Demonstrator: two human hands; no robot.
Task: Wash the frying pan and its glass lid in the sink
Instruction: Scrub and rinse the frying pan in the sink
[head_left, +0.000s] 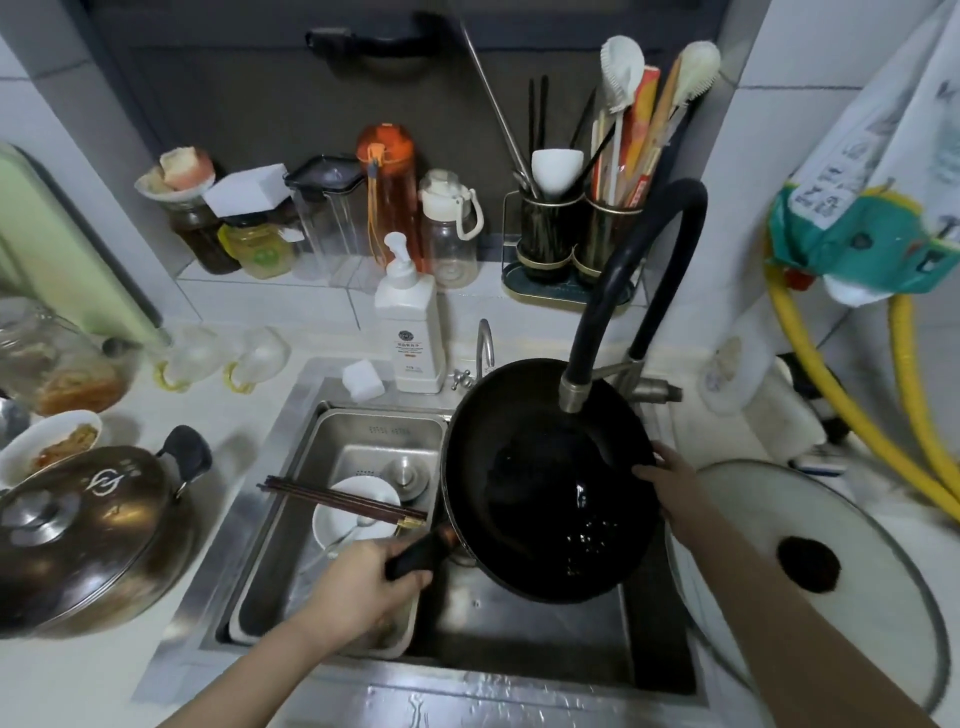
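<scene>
Nearest the person, the left hand is wrapped tightly around the dark handle of the black round frying pan, forearm reaching in from the lower left. The pan is held tilted over the stainless-steel sink, its inside facing the camera and glistening with water near the low edge. It looks heavy and stiff, and probably slippery when wet, so the handle is the sound place to hold, with a second support at the rim. The right hand gives that: its fingers are pressed on the pan's right rim, arm extended from the lower right. The round glass lid with a dark knob rests on the counter right of the sink, fragile and untouched. Beyond, the black curved faucet hose ends just above the pan.
</scene>
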